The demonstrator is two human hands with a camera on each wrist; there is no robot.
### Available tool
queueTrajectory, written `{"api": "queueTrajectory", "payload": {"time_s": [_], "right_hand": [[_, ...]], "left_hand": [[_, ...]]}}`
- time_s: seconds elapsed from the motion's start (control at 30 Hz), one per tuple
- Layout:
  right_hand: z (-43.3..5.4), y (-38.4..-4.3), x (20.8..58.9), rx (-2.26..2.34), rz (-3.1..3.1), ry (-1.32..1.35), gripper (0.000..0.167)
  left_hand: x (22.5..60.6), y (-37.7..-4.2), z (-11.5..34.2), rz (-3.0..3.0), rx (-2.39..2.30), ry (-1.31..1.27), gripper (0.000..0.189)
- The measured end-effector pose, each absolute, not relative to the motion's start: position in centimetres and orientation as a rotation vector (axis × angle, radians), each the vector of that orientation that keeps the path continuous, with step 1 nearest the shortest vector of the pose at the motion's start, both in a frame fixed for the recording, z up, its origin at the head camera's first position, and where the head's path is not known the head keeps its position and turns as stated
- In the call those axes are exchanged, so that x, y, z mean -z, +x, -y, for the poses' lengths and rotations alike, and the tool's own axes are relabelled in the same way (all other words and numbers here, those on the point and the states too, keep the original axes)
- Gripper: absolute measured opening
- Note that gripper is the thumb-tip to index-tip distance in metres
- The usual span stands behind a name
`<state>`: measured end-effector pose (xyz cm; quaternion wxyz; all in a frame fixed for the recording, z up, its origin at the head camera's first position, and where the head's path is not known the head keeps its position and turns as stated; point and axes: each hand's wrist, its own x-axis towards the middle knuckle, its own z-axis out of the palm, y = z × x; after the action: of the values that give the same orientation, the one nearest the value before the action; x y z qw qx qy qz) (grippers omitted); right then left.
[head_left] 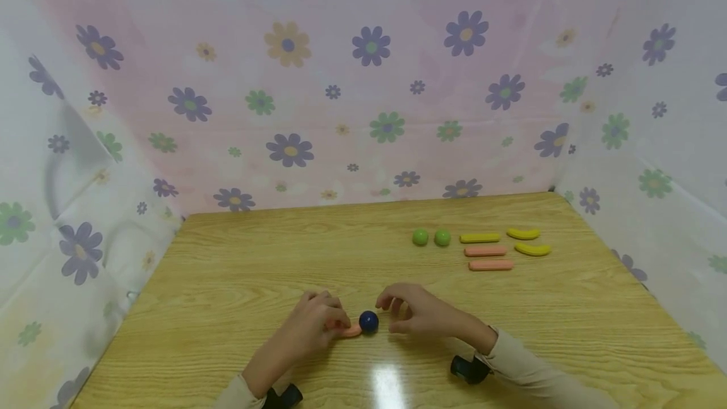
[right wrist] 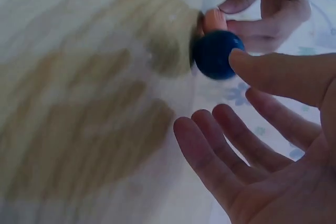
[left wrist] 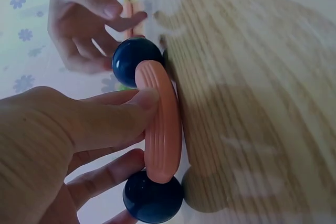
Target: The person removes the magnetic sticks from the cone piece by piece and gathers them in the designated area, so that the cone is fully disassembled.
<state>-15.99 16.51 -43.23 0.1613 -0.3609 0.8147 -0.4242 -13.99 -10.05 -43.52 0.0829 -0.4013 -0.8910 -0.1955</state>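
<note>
My left hand [head_left: 312,327] pinches a curved salmon-pink ridged stick [left wrist: 164,129] between thumb and fingers, low at the wooden table's near middle. A shiny dark blue ball [head_left: 368,322] sits at the stick's right end. In the left wrist view, a second dark blue ball [left wrist: 153,198] is at the stick's other end, beside my lower left fingers; in the head view the left hand hides it. My right hand [head_left: 423,311] is just right of the first ball, fingers spread and loosely bent, with nothing gripped. Its thumb overlaps that ball in the right wrist view.
Farther back on the right of the table [head_left: 255,251] lie two green balls [head_left: 420,237], a straight yellow stick [head_left: 479,238], two straight salmon-pink sticks [head_left: 491,265] and two curved yellow pieces [head_left: 532,249]. Flowered cloth [head_left: 335,68] surrounds the table's back and sides.
</note>
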Motion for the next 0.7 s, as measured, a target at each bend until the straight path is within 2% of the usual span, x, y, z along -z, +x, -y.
{"api": "queueTrajectory", "payload": {"time_s": [0.7], "right_hand": [[-13.9, -15.3, 44.5, 1.421, -2.298, -0.880, 0.025]], "left_hand": [[43.7, -13.6, 9.2, 2.654, 0.535, -1.222, 0.006]]}}
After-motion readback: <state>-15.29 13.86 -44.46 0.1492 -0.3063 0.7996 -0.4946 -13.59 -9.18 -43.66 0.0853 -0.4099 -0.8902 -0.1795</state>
